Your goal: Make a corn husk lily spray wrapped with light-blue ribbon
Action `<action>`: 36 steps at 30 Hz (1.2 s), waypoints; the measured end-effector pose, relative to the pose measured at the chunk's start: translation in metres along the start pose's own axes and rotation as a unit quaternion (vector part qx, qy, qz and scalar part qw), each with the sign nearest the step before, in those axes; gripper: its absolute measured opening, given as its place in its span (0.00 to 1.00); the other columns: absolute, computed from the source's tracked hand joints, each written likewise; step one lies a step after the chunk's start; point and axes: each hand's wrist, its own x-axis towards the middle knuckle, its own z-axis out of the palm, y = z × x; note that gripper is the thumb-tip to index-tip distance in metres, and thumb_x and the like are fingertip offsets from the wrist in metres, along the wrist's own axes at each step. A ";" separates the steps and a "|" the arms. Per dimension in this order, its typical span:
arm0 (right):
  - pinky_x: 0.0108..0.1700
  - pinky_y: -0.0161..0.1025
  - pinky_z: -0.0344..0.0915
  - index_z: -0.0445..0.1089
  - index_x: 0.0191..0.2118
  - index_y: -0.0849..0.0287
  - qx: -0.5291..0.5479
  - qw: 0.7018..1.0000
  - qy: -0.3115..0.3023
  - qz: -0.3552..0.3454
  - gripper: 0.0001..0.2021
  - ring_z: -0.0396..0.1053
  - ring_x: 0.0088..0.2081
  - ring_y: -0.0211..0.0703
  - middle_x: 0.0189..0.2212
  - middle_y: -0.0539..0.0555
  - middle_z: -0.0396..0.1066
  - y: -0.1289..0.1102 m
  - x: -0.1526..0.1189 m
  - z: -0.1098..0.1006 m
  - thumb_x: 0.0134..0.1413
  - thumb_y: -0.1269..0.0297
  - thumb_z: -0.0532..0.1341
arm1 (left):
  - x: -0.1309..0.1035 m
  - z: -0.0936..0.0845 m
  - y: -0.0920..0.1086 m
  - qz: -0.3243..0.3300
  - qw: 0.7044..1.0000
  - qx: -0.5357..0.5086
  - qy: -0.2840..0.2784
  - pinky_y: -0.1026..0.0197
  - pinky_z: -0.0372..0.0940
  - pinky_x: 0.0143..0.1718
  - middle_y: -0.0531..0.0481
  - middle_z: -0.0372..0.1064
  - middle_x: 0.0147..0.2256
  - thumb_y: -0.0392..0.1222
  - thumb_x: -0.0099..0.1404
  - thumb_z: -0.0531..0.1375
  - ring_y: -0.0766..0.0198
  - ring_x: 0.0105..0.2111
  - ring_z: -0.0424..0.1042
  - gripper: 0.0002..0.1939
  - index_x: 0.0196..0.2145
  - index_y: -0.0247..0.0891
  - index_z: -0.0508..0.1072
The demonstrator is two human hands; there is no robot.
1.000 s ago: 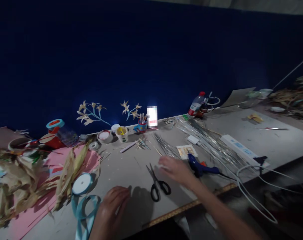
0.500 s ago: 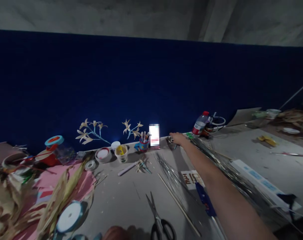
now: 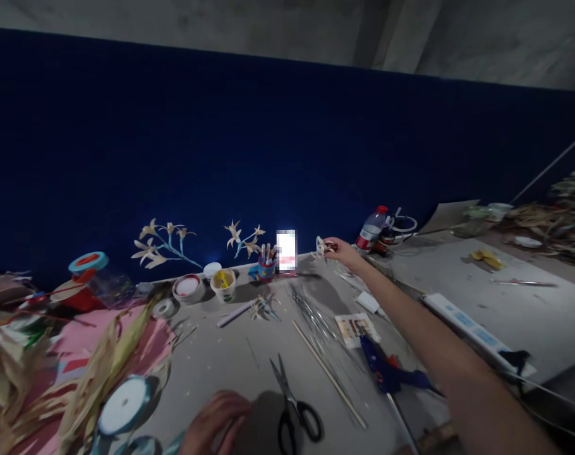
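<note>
Pale bundle: a small cluster of thin, whitish pieces [image 3: 321,247] sits at the back of the desk [image 3: 206,373], apparently just above the surface, with a shadow below; too small for me to make out each piece.
Right hand: the person's right hand [image 3: 343,253], arm stretched far out, has its grip closed on that cluster, fingertips together around it.
Left hand: the left hand [image 3: 218,417] rests low at the near side, fingers curled; I cannot tell whether its grip holds anything.
Step in hand: a pick-up, as I judge it, the cluster being pinched clear of the desk.
Next move: I'd say it calls for a light pinch, since the pieces look flimsy, and clearance over the wires.
Wires: a loose spread of silvery wires [image 3: 318,328] lies in front of the right hand, with a slim stick [image 3: 329,374] along it.
Scissors: black-handled scissors [image 3: 287,393], blades slightly parted, lie just beside the left hand.
Glue gun: a blue glue gun [image 3: 385,371] lies beneath the right forearm, near a patterned card [image 3: 357,329].
Flower sprays: a larger spray [image 3: 169,245] and a smaller one [image 3: 242,240] stand against the blue backdrop [image 3: 249,145].
Left end: a ribbon spool [image 3: 125,404] lies near dry husks [image 3: 95,373] and pink paper [image 3: 150,344].
</note>
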 end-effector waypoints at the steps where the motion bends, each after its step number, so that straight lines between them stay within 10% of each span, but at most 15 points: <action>1: 0.47 0.43 0.69 0.65 0.52 0.61 0.042 0.999 -0.002 0.001 0.21 0.72 0.43 0.44 0.41 0.54 0.74 -0.009 -0.014 0.006 0.51 0.67 0.64 | 0.004 0.000 0.004 -0.044 0.999 -0.016 0.007 0.61 0.72 0.42 0.46 0.78 0.37 0.38 0.68 0.56 0.59 0.40 0.77 0.10 0.43 0.44 0.76; 5: 0.40 0.41 0.70 0.68 0.47 0.56 0.191 0.980 -0.041 0.024 0.21 0.71 0.36 0.42 0.36 0.50 0.73 -0.048 -0.075 0.047 0.42 0.64 0.66 | 0.024 0.005 0.016 -0.198 0.976 -0.073 0.046 0.58 0.72 0.43 0.43 0.76 0.42 0.44 0.68 0.56 0.57 0.44 0.75 0.10 0.42 0.41 0.76; 12: 0.34 0.36 0.69 0.71 0.41 0.55 0.361 0.917 -0.137 0.100 0.20 0.70 0.34 0.39 0.36 0.49 0.71 -0.117 -0.161 0.127 0.37 0.66 0.71 | 0.050 0.017 0.023 -0.212 0.948 -0.220 0.087 0.59 0.69 0.41 0.40 0.62 0.57 0.41 0.62 0.62 0.58 0.46 0.71 0.24 0.56 0.44 0.66; 15: 0.34 0.36 0.69 0.71 0.38 0.57 0.441 0.863 -0.174 0.174 0.19 0.71 0.31 0.37 0.33 0.48 0.71 -0.135 -0.183 0.149 0.35 0.69 0.73 | 0.050 0.017 0.026 -0.238 0.915 -0.313 0.088 0.63 0.66 0.35 0.41 0.70 0.47 0.41 0.60 0.64 0.62 0.38 0.70 0.20 0.51 0.38 0.70; 19: 0.29 0.33 0.66 0.70 0.38 0.58 0.479 0.829 -0.178 0.227 0.20 0.71 0.29 0.36 0.30 0.47 0.71 -0.146 -0.198 0.166 0.34 0.70 0.73 | 0.042 0.015 0.026 -0.292 0.862 -0.401 0.102 0.67 0.59 0.27 0.49 0.70 0.32 0.43 0.56 0.67 0.68 0.28 0.64 0.17 0.42 0.35 0.73; 29: 0.26 0.31 0.63 0.69 0.35 0.56 0.484 0.835 -0.102 0.240 0.19 0.66 0.26 0.33 0.28 0.45 0.68 -0.150 -0.208 0.171 0.32 0.70 0.73 | 0.013 0.005 0.014 -0.379 0.813 -0.424 0.122 0.65 0.59 0.27 0.49 0.72 0.30 0.48 0.57 0.67 0.70 0.23 0.64 0.16 0.38 0.34 0.72; 36: 0.26 0.31 0.61 0.69 0.34 0.56 0.478 0.849 -0.063 0.214 0.19 0.66 0.30 0.35 0.35 0.48 0.68 -0.145 -0.215 0.178 0.31 0.70 0.73 | 0.002 -0.014 0.007 -0.297 0.933 -0.071 0.190 0.62 0.64 0.29 0.40 0.65 0.52 0.46 0.60 0.63 0.70 0.26 0.65 0.23 0.52 0.39 0.68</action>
